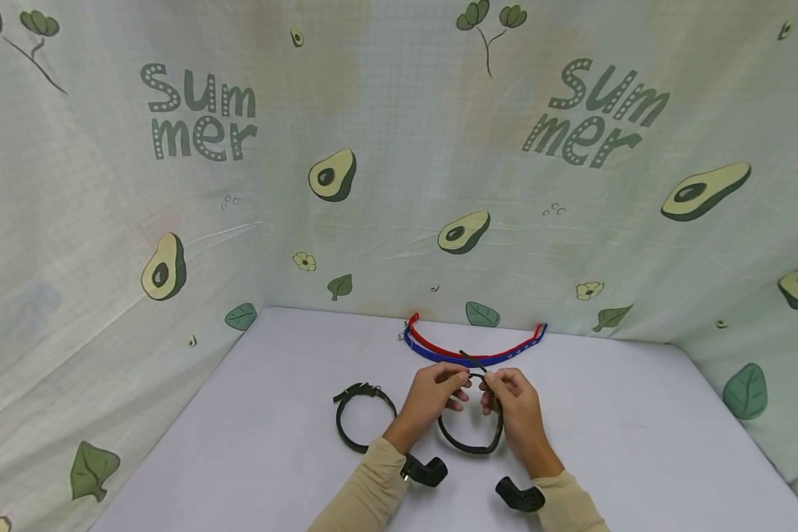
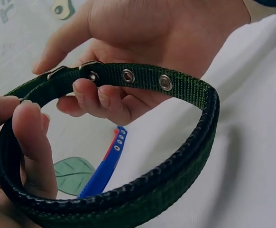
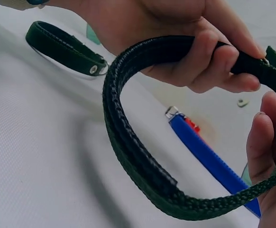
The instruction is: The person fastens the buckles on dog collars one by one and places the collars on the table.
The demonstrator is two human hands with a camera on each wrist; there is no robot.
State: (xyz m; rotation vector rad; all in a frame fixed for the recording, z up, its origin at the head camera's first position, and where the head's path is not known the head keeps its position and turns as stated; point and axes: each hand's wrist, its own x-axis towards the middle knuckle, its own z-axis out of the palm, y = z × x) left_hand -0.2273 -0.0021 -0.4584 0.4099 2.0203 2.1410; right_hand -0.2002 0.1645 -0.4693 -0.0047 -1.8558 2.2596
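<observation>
A dark green collar [image 1: 471, 448] with a black lining is held bent into a ring just above the table. My left hand [image 1: 432, 391] grips its left side with curled fingers. On the opposite side, my right hand [image 1: 515, 403] pinches the strap. The left wrist view shows metal eyelets [image 2: 165, 82] and a metal buckle [image 2: 57, 72] near the right hand's fingers. A short strap end [image 1: 471, 357] sticks up between the two hands in the head view. The fingers partly hide the buckle area.
A second dark green collar [image 1: 340, 425], closed in a ring, lies beside my left forearm. Blue [image 1: 432, 355] and red [image 1: 432, 344] collars lie curved together at the back of the white table [image 1: 638, 428]. A printed cloth [image 1: 386, 111] hangs behind.
</observation>
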